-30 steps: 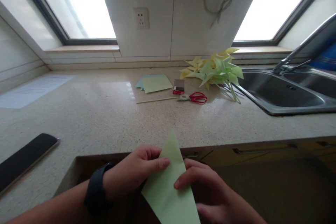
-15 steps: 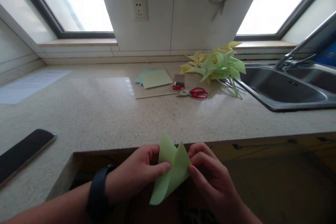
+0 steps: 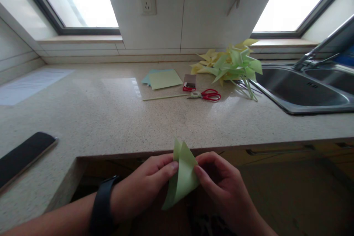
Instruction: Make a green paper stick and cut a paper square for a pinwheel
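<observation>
Two hands meet low in the view, in front of the bench's near edge, and between them they hold a folded piece of light green paper (image 3: 182, 175). The left hand (image 3: 142, 188), with a dark band (image 3: 101, 206) on its wrist, has its grip closed on the paper's left side, thumb tip pressing the fold. The right hand (image 3: 221, 188) pinches the right side, its fingertips touching the sheet, so both grips are narrow and closed on the paper. The paper is bent into a curved, pointed shape, its tip rising just above the bench (image 3: 110, 121) edge and its lower end hanging down between the wrists. On the speckled bench, at the far left, lies a dark flat phone (image 3: 23, 155). Farther back, near the middle, a thin stick (image 3: 164, 97) lies just beside red-handled scissors (image 3: 206, 95), with a small red and dark box (image 3: 189, 82) behind them. Left of the box is a small stack of green and blue paper sheets (image 3: 162, 79). To the right, a heap of yellow and green paper pinwheels (image 3: 231, 64) lies near the steel sink (image 3: 301, 92). A white printed sheet (image 3: 30, 84) lies at the far left, and a wall socket (image 3: 148, 0) sits on the tiles between two bright windows.
</observation>
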